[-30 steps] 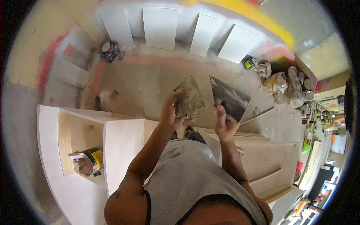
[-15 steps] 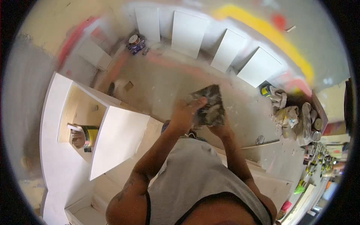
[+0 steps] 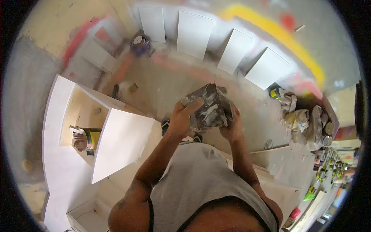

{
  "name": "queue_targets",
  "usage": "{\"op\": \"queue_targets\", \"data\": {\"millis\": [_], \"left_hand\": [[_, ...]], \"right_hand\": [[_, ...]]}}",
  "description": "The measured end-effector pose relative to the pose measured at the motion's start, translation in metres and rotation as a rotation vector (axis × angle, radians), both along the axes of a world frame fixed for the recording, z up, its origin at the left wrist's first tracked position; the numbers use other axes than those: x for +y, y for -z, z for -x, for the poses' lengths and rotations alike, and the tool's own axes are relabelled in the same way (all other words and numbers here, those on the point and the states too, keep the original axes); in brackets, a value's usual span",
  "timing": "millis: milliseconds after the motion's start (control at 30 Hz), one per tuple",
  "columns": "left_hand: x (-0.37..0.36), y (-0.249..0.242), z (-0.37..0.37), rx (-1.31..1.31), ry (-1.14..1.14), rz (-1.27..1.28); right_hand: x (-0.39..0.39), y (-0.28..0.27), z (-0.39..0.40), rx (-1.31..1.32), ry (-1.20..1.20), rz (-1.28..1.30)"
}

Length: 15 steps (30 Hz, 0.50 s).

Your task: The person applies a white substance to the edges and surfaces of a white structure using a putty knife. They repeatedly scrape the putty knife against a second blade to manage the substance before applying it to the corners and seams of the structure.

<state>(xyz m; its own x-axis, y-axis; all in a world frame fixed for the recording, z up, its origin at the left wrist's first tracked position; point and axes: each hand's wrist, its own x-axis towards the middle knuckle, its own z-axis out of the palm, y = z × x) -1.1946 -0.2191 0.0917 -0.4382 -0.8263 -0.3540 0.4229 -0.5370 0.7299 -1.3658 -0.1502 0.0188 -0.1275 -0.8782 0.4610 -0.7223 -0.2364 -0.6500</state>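
In front of my chest I hold a dark, stiff-looking sheet [image 3: 208,106], smeared with whitish dust, that looks like worn sandpaper. It shows one broad face and a narrower flap bent back along its right side. My left hand [image 3: 182,119] grips the left edge, its thumb lying across the broad face. At the right edge is my right hand [image 3: 232,124], fingers closed around the bent flap; part of the grip is hidden behind the sheet.
A white cabinet [image 3: 125,135] stands at my left, with a paint can [image 3: 92,140] in its opening. White panels [image 3: 195,34] lean along the far wall. Stuffed bags [image 3: 297,120] and cans [image 3: 327,140] sit at the right. My shoes are close below the sheet.
The sheet has turned and shifted slightly left, and its bent right side now shows. My right hand has risen along the right edge; my left hand still grips the left.
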Motion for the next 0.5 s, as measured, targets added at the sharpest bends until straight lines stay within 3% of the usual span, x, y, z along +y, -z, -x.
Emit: {"op": "queue_targets", "data": {"millis": [133, 267, 333, 367, 433, 467, 500], "left_hand": [[-0.003, 0.007, 0.002, 0.158, -0.056, 0.035], [-0.001, 0.027, 0.002, 0.037, -0.024, 0.106], [-0.003, 0.041, -0.002, -0.609, 0.17, 0.547], [-0.003, 0.035, -0.006, -0.607, 0.172, 0.555], [-0.002, 0.02, -0.008, -0.66, 0.109, 0.599], [-0.002, 0.021, -0.005, -0.655, 0.119, 0.602], [-0.005, 0.022, -0.001, -0.305, 0.056, 0.314]], "right_hand": [[0.008, 0.011, -0.004, 0.151, 0.009, 0.346], [0.002, 0.017, -0.018, 0.012, -0.023, 0.365], [0.008, 0.059, -0.007, -0.265, -0.038, -0.015], [0.009, 0.064, -0.003, -0.263, -0.033, -0.008], [0.006, 0.066, 0.013, -0.79, 0.126, -0.207], [0.01, -0.01, 0.0, -0.73, 0.23, -0.229], [0.012, -0.008, 0.002, -0.729, 0.239, -0.222]]}}
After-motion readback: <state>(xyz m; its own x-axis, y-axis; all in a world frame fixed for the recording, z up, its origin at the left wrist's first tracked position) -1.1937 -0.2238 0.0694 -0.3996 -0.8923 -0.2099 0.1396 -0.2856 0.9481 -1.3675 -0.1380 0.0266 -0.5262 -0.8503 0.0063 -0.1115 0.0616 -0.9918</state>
